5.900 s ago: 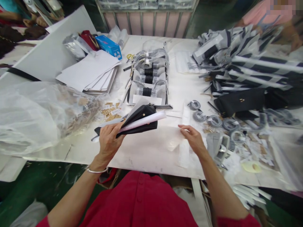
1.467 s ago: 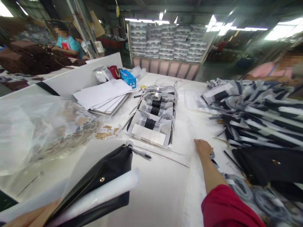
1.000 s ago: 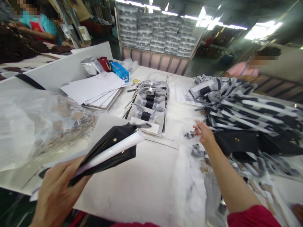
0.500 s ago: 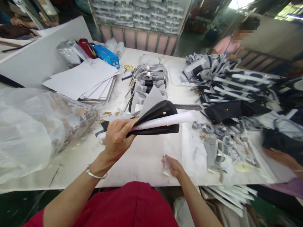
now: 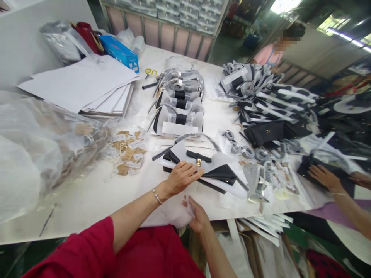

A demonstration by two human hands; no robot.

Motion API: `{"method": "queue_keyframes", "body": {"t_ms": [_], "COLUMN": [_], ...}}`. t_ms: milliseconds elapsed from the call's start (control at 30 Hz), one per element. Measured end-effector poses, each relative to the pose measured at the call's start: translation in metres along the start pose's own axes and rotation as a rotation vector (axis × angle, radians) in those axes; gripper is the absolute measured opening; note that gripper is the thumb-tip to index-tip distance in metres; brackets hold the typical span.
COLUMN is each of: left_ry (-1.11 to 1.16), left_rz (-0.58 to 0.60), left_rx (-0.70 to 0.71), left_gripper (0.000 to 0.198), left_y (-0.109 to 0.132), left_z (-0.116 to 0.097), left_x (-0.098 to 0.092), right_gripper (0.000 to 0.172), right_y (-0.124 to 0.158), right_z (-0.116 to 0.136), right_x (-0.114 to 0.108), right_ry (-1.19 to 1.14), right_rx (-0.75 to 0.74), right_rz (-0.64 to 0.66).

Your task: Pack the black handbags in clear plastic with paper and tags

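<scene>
A black handbag (image 5: pixel 220 173) with a gold clasp and a grey-and-white covering on its front lies tilted on the table before me. White packing shows along its open edge, and its wrapped handle arches up behind. My left hand (image 5: pixel 184 177) is closed over the bag's near left side, fingers resting across its front just below the clasp. Close to the table's front edge, my right hand (image 5: pixel 198 216) pinches a thin, whitish translucent sheet (image 5: pixel 185 216), either paper or film.
Several wrapped bags (image 5: pixel 179 104) stand in a row behind. Tan tags (image 5: pixel 127 154) lie left, beside a large plastic bag (image 5: pixel 26 154). Rolled straps (image 5: pixel 246 150) and a heap of black-and-grey bags (image 5: pixel 269 96) sit right. A co-worker's hands (image 5: pixel 324 175) hold a dark bag at far right.
The handbag has come down from my raised left hand onto the table and turned its clasp side up. My right hand moved left and toward me with the thin sheet. The view shifted.
</scene>
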State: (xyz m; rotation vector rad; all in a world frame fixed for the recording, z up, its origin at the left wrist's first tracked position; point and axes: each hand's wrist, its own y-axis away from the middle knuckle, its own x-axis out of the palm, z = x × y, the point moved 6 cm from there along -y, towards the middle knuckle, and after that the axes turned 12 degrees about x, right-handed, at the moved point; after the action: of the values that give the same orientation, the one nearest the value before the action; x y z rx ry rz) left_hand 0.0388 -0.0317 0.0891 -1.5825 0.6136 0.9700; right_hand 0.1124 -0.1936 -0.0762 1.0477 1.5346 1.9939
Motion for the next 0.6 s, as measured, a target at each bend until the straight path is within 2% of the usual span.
{"method": "queue_keyframes", "body": {"t_ms": [100,200,333,400,433,467,533,600], "left_ry": [0.013,0.030,0.047,0.018,0.003,-0.009,-0.023,-0.018], "left_rz": [0.011,0.009,0.026,0.026,0.030,0.038,0.053,0.065], "left_rx": [0.022,0.029,-0.073,-0.120,-0.134,-0.140,-0.135,-0.116], "left_gripper": [0.033,0.031,0.032,0.037,0.039,0.041,0.043,0.042], "left_y": [0.030,0.065,0.098,0.105,0.107,0.108,0.108,0.107], "left_z": [-0.029,-0.060,-0.085,-0.091,-0.093,-0.095,-0.097,-0.098], "left_x": [0.038,0.065,0.081,0.083,0.083,0.084,0.086,0.088], "right_gripper": [0.043,0.039,0.044,0.040,0.036,0.030,0.017,0.006], "right_y": [0.000,0.002,0.005,0.015,0.023,0.035,0.066,0.101], "right_z": [-0.011,-0.017,-0.021,-0.024,-0.024,-0.020,-0.009,0.003], "right_x": [-0.006,-0.019,-0.036,-0.045,-0.049,-0.050,-0.039,-0.004], "right_ry": [0.045,0.092,0.107,0.279,0.441,0.638,1.058,1.369], "right_rx": [-0.036,-0.077,-0.071,-0.041,-0.064,-0.136,-0.401,-0.720], "right_rz": [0.010,0.006,0.018,0.005,-0.018,-0.056,-0.162,-0.219]}}
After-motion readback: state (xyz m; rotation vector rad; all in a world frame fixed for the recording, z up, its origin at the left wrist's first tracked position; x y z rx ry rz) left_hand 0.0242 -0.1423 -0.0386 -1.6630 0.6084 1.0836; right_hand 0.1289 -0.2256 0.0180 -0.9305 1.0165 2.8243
